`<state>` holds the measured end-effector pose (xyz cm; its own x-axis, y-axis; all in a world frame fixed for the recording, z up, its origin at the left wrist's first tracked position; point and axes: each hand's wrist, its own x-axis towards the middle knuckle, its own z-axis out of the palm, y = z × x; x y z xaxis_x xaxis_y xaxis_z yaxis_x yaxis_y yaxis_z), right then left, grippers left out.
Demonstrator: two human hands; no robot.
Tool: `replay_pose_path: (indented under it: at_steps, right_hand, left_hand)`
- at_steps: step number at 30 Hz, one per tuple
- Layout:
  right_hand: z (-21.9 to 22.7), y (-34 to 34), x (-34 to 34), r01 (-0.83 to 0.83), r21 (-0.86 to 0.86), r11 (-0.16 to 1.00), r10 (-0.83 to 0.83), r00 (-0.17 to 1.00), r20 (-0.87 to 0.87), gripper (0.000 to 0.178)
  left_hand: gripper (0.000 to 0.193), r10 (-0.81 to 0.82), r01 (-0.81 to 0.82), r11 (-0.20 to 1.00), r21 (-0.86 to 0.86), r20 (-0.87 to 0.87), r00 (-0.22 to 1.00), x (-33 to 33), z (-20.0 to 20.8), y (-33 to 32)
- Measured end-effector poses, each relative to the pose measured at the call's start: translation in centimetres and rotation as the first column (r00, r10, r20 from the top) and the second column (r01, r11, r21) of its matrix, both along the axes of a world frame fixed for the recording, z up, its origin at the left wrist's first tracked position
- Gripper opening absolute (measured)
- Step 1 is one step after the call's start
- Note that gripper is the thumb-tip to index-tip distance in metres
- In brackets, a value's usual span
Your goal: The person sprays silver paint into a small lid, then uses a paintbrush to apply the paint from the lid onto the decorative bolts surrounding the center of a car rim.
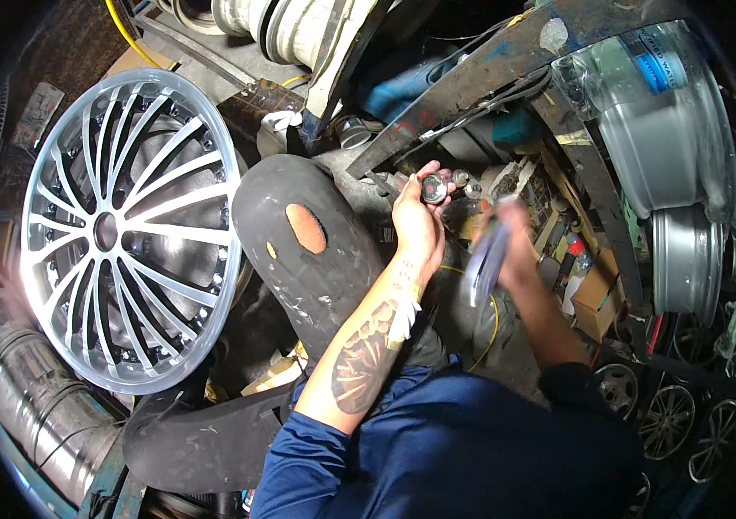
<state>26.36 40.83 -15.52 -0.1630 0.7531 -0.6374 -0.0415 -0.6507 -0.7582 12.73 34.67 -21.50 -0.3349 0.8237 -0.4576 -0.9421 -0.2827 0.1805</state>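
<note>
Your left hand is raised in front of you with the palm turned toward you, and its fingers are curled round a small round metal cap, pinched near the fingertips so that its flat face looks back at you. The cap sits at the top of that hand, above the wrist and just left of your right hand. Being round, it has no long axis to speak of; what matters is that its face is tilted up toward your head. Your right hand is blurred with motion, close beside the left and slightly lower; it seems to be closed on a pale bluish cloth or pad that hangs down from it, though the blur keeps you from telling the grip exactly. The right hand is therefore the nearer one to the cap's open face, lying to its right and below. Your left forearm rises steeply from the lower edge, the right one comes in from the lower right. A large silver spoked wheel rim leans well off to your left.
</note>
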Motion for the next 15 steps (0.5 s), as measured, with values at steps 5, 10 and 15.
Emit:
replay_pose_path:
  at_steps: [5, 10, 15]
  right_hand:
    - [-0.3, -0.4, 0.5, 0.171, 0.205, 0.964, -0.157, 0.984, -0.081, 0.027]
    - [0.3, -2.6, -0.6, -0.510, 0.124, 0.851, 0.459, 0.838, 0.294, 0.043]
    - [1.4, -1.5, -0.8, -0.541, 0.622, 0.566, 0.370, 0.841, 0.394, 0.052]
  left_hand:
    - [0.044, -0.006, 0.006, 1.000, -0.016, -0.022, 1.000, 0.5, -0.4, -0.2]
    - [0.042, 0.014, -0.013, 1.000, 0.006, -0.031, 0.999, 0.0, -0.3, 0.0]
    - [0.038, 0.012, -0.016, 0.995, 0.098, 0.040, 0.999, -0.1, 0.3, -0.2]
